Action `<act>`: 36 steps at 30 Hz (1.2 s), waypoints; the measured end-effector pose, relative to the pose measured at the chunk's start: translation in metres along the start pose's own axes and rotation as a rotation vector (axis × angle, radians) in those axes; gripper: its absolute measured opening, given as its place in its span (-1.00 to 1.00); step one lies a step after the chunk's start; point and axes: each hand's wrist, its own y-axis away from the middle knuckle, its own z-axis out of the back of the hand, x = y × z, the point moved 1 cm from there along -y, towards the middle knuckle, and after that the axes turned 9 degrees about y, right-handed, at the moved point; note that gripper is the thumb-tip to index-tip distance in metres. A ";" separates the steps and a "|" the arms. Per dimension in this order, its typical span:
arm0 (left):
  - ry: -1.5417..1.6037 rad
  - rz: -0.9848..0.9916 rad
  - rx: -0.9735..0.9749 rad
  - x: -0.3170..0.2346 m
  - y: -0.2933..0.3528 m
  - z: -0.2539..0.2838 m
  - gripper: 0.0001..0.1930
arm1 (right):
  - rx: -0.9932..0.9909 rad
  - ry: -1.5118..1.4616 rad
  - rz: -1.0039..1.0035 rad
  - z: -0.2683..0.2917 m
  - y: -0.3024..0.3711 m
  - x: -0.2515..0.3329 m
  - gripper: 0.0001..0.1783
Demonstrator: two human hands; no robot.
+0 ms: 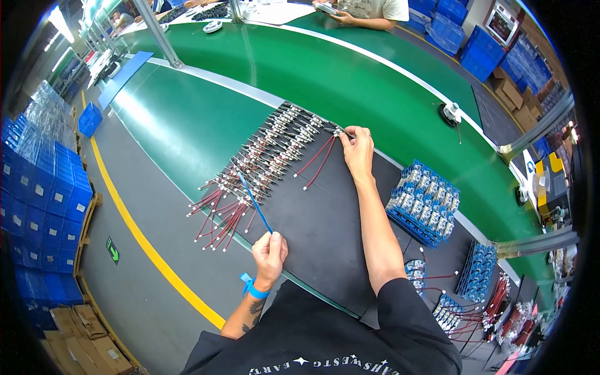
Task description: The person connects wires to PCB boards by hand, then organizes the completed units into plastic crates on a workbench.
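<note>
Closed in a fist, my left hand (pixel 270 255) grips a thin blue rod-like tool (pixel 255 203), whose far end reaches over the rows of parts. Farther away on the dark mat (pixel 319 225), my right hand (pixel 357 150) pinches a small wired part (pixel 337 132) with two dark red leads (pixel 317 161) trailing toward me. Beside it lie dense rows of similar small metal parts (pixel 275 147) with black tips. Many red leads with white plugs (pixel 225 219) fan out from their near left end. A blue strap (pixel 255 287) circles my left wrist.
Blue trays of small metal parts (pixel 425 203) stand to the right, with bundles of red wires (pixel 500 294) nearer me. A green conveyor (pixel 300 69) runs behind the mat. Stacked blue crates (pixel 47 206) line the far left. Another person's hands (pixel 342 17) are across the conveyor.
</note>
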 end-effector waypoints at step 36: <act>-0.609 -0.241 0.332 -0.014 0.009 -0.021 -0.68 | 0.792 -0.595 0.293 0.080 0.080 0.120 -0.71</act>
